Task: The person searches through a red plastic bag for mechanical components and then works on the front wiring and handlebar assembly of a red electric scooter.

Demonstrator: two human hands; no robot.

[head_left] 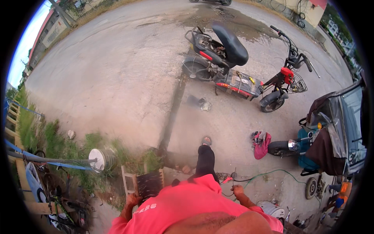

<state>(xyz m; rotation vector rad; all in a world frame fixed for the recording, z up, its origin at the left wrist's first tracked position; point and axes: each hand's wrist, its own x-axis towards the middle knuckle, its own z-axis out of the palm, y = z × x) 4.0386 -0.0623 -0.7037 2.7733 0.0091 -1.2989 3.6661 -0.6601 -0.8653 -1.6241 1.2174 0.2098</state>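
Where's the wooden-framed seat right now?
Head view, low and left of centre: the wooden-framed seat is right at the person's left hand, with the white bucket to its upper left.

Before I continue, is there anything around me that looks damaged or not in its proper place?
Yes: the scooter ahead has its black seat tipped up instead of closed over the compartment. A yellow item lies on its footboard, and a dark, wet-looking patch marks the road beyond.

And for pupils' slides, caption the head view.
Left hand at wooden chair, right hand near green line, scooter with raised saddle ahead.
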